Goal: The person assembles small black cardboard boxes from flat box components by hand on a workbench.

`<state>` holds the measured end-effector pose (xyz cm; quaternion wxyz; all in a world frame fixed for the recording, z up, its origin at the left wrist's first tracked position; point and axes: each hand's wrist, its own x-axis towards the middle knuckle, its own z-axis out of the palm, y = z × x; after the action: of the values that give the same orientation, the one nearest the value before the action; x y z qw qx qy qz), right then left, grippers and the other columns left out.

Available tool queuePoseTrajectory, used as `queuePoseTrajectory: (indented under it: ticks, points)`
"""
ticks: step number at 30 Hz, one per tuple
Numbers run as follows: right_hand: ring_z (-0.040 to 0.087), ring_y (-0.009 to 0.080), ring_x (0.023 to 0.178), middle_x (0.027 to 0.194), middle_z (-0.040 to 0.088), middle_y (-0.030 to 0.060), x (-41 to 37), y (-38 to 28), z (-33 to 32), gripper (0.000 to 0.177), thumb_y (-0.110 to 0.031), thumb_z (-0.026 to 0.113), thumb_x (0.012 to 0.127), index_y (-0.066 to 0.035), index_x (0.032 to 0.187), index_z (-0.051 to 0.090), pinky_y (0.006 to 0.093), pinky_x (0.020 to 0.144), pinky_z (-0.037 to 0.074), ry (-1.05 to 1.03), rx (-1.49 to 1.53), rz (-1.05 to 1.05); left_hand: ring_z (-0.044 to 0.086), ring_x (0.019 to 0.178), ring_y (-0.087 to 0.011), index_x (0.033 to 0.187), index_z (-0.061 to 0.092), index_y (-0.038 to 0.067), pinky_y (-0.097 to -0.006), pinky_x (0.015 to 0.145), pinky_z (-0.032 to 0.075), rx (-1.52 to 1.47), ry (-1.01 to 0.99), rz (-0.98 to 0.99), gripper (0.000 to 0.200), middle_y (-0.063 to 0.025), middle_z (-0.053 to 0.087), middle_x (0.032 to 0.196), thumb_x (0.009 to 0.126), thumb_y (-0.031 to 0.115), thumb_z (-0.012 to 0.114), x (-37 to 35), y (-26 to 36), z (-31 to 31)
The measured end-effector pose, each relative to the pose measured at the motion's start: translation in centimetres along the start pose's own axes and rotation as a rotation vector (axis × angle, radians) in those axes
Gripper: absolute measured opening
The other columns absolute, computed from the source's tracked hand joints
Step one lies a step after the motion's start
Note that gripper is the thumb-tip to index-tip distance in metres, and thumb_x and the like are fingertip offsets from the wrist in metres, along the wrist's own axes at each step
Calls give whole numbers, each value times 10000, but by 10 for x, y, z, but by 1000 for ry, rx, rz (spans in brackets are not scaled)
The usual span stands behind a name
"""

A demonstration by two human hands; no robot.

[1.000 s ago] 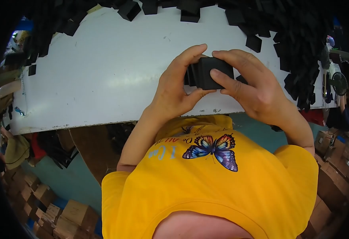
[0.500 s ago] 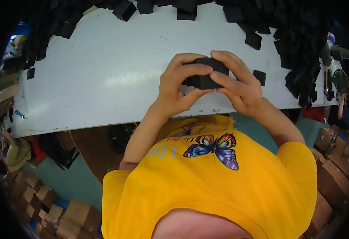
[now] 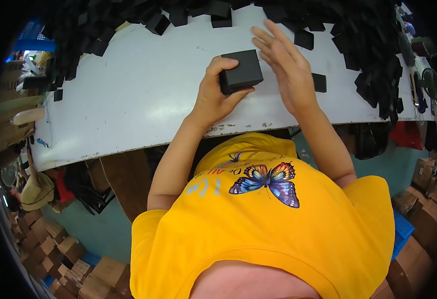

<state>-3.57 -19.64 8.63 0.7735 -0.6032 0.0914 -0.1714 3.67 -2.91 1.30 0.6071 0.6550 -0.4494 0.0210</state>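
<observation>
My left hand (image 3: 212, 94) grips a black box (image 3: 243, 69) from its left side, the thumb on top near the left corner. The box is held over the white table (image 3: 129, 94). To its right, my right hand (image 3: 287, 67) is off the box, its fingers stretched out and pointing up and left, holding nothing. A small black box (image 3: 319, 82) lies on the table just right of my right wrist, partly hidden by it.
Many black boxes (image 3: 373, 87) are heaped along the right side, and more (image 3: 86, 40) along the far and left edges. Cardboard boxes (image 3: 104, 274) are stacked on the floor at lower left. A fan (image 3: 431, 83) stands at far right.
My right hand has let go of the box and moved up, its fingers now straight. The box has shifted slightly up and left in my left hand, with more of its top showing.
</observation>
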Motion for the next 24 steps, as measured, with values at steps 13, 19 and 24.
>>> queuePoseTrajectory:
  ticks: [13, 19, 24]
  points:
    - [676, 184, 1044, 1194, 711, 144, 15, 21, 23, 403, -269, 519, 1057, 26, 1311, 623, 281, 951, 531, -188, 13, -6, 596, 1153, -251, 1360, 332, 126, -365, 947, 525, 84, -94, 68, 854, -132, 495, 1289, 730, 14, 897, -2, -9, -4]
    - [547, 191, 1271, 1367, 617, 141, 9, 10, 23, 545, -419, 488, 1069, -19, 1437, 528, 333, 1095, 413, -98, 33, 147, 620, 1144, -301, 1390, 324, 163, -386, 952, 532, 167, -207, 25, 897, -149, 526, 1302, 722, 19, 904, 4, -7, -21]
    - [551, 138, 1180, 1259, 615, 53, -21, 25, 32, 598, -473, 532, 1044, -17, 1430, 528, 293, 1045, 407, -71, 271, 360, 570, 1209, -432, 1385, 384, 213, -416, 992, 516, 157, -75, 35, 917, -197, 528, 1321, 654, -43, 876, -11, 5, -21]
